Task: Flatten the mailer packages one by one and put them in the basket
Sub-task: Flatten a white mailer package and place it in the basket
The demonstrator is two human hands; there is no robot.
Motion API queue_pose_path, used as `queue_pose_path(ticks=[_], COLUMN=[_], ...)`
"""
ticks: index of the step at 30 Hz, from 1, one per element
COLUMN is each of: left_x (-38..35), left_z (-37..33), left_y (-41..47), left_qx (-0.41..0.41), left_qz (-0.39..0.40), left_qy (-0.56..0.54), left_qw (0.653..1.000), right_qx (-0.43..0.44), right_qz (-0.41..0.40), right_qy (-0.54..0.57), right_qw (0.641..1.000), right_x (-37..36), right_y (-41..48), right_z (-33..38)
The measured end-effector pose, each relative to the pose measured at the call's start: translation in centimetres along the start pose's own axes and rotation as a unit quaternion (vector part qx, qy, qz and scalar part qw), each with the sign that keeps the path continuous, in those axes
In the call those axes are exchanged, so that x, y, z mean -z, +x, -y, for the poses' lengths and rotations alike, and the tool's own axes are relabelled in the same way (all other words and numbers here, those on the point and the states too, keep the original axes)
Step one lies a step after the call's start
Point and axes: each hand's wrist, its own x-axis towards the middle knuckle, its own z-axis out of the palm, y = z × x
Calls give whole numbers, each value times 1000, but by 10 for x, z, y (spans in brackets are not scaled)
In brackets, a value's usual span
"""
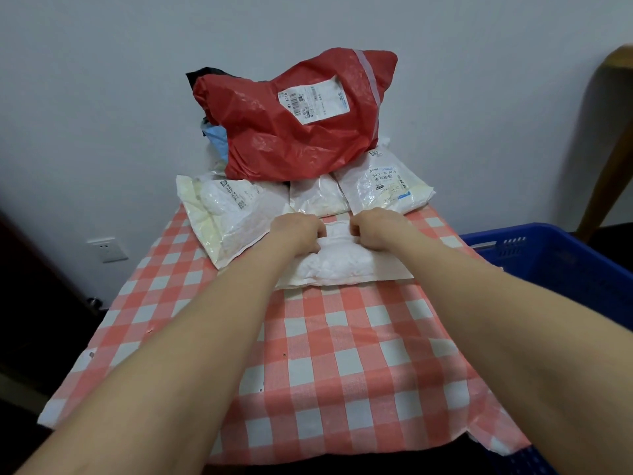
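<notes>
Left hand (298,234) and right hand (375,231), fingers curled, both grip the far edge of a white mailer (337,265) at frame centre.
The mailer lies on the checked counter (342,354), with a pile (226,214) of white ones just above it, a red mailer (291,132) on top, and the blue basket (534,255) at right.

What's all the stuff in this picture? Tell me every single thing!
red mailer: one, red, atop the pile at the back.
white mailers: three, white, beneath and before it.
front mailer: one, white, puffy, nearest on the tablecloth.
tablecloth: one, red-and-white checks, under the mailers.
basket: one, blue, right of the tablecloth.
socket: one, white, wall at left.
scraps: black and blue, behind the red mailer; count unclear.
left hand: one, gripping the front mailer.
right hand: one, gripping the front mailer.
</notes>
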Motion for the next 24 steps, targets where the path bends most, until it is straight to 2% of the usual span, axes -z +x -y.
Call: queue_pose_path(ticks=[6, 8, 10, 12, 14, 16, 24], left_x=[-2, 3, 10, 19, 24, 20, -24], left_z=[-3, 2, 9, 11, 10, 4, -3], left_y=[-3, -4, -7, -8, -3, 1, 8], left_qx=[10, 12, 21, 39, 38, 31, 21], left_qz=[-24, 0, 15, -25, -98, -120, -46], left_qy=[3, -20, -88, -141, -114, -112, -92], left_qw=[1000, 1000, 996, 989, 988, 986, 994], right_qx=[-16, -9, 1, -7, -11, 2, 14], right_qz=[-2, 24, 33, -8, -48, -44, -20], right_qy=[5, 34, 71, 84, 71, 60, 61], right_qw=[1000, 999, 997, 996, 996, 997, 998], right_x=[0, 5, 13, 22, 26, 21, -10], right_y=[-1, 0, 0, 1, 5, 8, 11], right_z=[3, 0, -3, -4, -2, 1, 6])
